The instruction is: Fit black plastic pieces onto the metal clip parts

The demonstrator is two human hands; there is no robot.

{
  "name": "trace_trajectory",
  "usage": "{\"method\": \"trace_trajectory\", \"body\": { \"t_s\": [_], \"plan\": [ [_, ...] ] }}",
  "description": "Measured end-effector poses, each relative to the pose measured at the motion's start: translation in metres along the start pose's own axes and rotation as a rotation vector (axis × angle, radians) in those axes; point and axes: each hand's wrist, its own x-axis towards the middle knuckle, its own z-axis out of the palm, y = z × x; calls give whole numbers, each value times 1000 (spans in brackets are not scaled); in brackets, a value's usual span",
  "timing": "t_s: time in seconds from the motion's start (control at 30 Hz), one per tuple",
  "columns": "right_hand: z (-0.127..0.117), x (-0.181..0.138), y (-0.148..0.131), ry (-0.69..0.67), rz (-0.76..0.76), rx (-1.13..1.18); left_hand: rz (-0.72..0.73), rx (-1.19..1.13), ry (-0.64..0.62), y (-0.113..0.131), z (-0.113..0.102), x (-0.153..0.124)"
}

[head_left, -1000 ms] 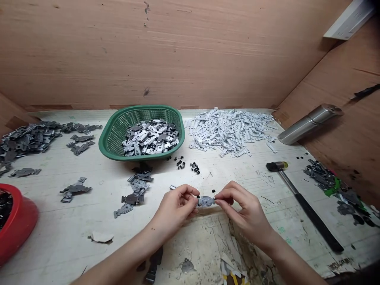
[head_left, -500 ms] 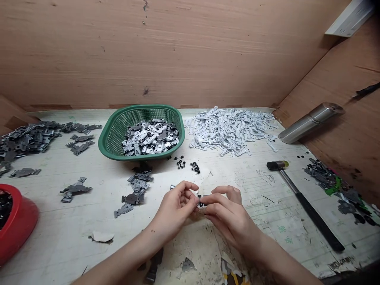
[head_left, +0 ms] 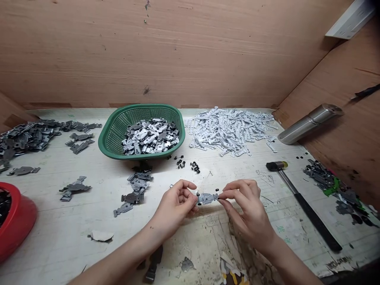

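Observation:
Between my hands is a small grey toy car chassis (head_left: 207, 198) with black wheels at both ends. My left hand (head_left: 179, 201) pinches its left end, where a wheel pair shows beside the fingertips. At the other end, my right hand (head_left: 245, 202) closes thumb and forefinger on a wheel axle (head_left: 217, 194), one wheel of it standing out above the fingers. Several loose wheel axles (head_left: 195, 167) lie beyond the hands. To the left, a line of grey chassis plates (head_left: 138, 185) lies on the table.
A green basket (head_left: 102, 140) holds assembled chassis. White strip-like parts (head_left: 231, 130) are heaped at the back right. A hammer (head_left: 305, 209), a steel flask (head_left: 310, 123) and scrap pieces (head_left: 338, 190) lie right. At left are a red container (head_left: 25, 225) and piled grey plates (head_left: 32, 136).
My right hand has moved right, away from my left, and the chassis now shows between them. My left hand has stayed nearly in place.

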Motion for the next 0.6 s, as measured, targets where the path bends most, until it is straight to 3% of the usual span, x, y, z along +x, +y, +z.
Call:
{"method": "trace_trajectory", "body": {
  "t_s": [0.6],
  "plan": [
    [7, -7, 5, -68, -21, -5, 30, -20, -27, -2, 1, -2]
  ]
}}
